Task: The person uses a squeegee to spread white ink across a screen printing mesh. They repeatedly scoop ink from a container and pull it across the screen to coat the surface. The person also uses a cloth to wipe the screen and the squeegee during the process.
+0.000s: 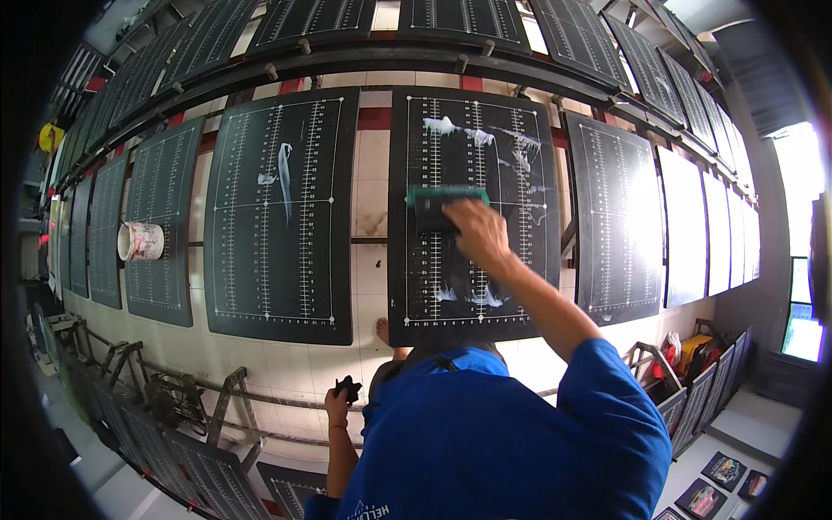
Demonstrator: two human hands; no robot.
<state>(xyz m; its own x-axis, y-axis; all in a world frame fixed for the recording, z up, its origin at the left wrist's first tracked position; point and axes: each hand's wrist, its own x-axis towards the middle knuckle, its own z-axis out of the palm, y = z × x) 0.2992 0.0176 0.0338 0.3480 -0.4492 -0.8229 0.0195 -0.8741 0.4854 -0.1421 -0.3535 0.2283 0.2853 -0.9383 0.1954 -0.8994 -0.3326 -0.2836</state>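
Note:
My right hand point(482, 232) grips a squeegee point(432, 216) with a dark body and a green edge, slightly blurred. The squeegee lies across the middle of a dark board point(539, 295) printed with white ruler-like scales and a border. White paste smears point(440, 126) mark the board's far part, and fainter ones point(485, 298) show near its close edge. Down at the lower left, away from the boards, my left hand point(336, 404) is closed around a crumpled black cloth point(348, 389).
To the left is a similar board point(238, 260) with a white streak. Further left, a stained white bucket point(141, 242) stands on another board. A glossy board point(620, 217) sits on the right. Metal rails point(364, 74) and more boards run along the far side.

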